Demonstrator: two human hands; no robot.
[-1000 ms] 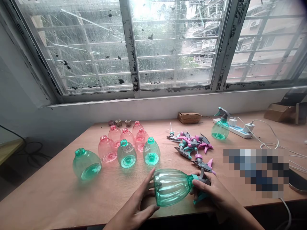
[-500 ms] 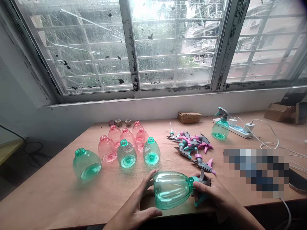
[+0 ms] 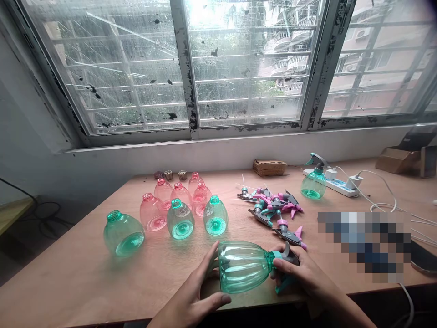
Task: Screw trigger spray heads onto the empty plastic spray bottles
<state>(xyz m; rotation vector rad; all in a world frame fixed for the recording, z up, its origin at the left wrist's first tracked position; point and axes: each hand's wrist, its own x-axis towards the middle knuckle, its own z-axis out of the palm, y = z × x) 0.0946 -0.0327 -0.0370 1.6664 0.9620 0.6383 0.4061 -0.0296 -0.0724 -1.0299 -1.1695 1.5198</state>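
Note:
A green transparent spray bottle (image 3: pixel 244 268) lies sideways in the air near the table's front edge, its base to the left. My right hand (image 3: pixel 302 271) is closed around its neck, where a grey and teal trigger head (image 3: pixel 289 256) sits, partly hidden by the fingers. At the base end, my left hand (image 3: pixel 201 291) is spread, with fingers behind and beside the base and the thumb apart below it. Whether its fingertips touch the bottle is hard to make out.
Behind stand several pink bottles (image 3: pixel 152 214) and green bottles (image 3: pixel 123 234) without heads. Loose spray heads (image 3: pixel 273 205) lie piled to their right. Farther back are an assembled green spray bottle (image 3: pixel 313 184), a power strip (image 3: pixel 341 186) with cables and a brown packet (image 3: pixel 269 167).
The bottle has risen slightly and turned a little about its length at the base end. My left thumb now stands a bit clear below it; my right hand keeps its hold.

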